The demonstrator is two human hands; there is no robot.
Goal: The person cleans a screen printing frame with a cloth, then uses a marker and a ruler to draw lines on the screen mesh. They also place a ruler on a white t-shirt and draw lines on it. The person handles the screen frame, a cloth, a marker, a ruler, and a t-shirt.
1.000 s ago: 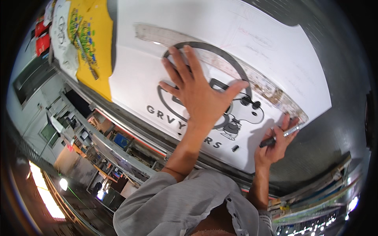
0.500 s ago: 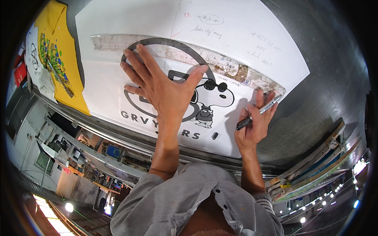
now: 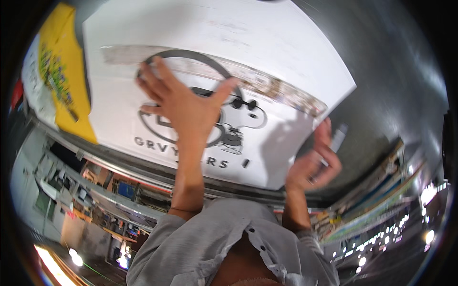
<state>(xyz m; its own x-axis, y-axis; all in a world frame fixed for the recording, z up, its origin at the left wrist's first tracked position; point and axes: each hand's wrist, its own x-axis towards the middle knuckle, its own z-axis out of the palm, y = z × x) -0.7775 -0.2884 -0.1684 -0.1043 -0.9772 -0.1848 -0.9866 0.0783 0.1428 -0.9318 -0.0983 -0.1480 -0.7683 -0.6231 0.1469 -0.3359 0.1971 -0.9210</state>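
A large white sheet (image 3: 267, 43) lies on a dark table, printed with a thick dark ring, lettering and a cartoon dog in sunglasses (image 3: 253, 117). Under the sheet's handwritten notes, a long, stained, see-through ruler (image 3: 257, 82) runs aslant across the ring. My left hand (image 3: 191, 112) is spread flat over the print, its fingertips reaching the ring and the ruler. At the right edge of the sheet is my right hand (image 3: 315, 167), blurred, with a pen (image 3: 338, 137) held in its curled fingers. Whether its fingers touch the paper, I cannot tell.
To the left lies a yellow printed cloth (image 3: 71, 126) with a thin stick-like tool (image 3: 64, 97) on it. Next to it is a white printed piece (image 3: 36, 86). Long frames or boards (image 3: 367, 200) stand at the lower right. Shelves with assorted items (image 3: 124, 190) are at the lower left.
My right hand has left the ruler's end and moved down and outward to the sheet's right edge, taking the pen along. My left hand stays spread on the print. The whole view has shifted slightly.
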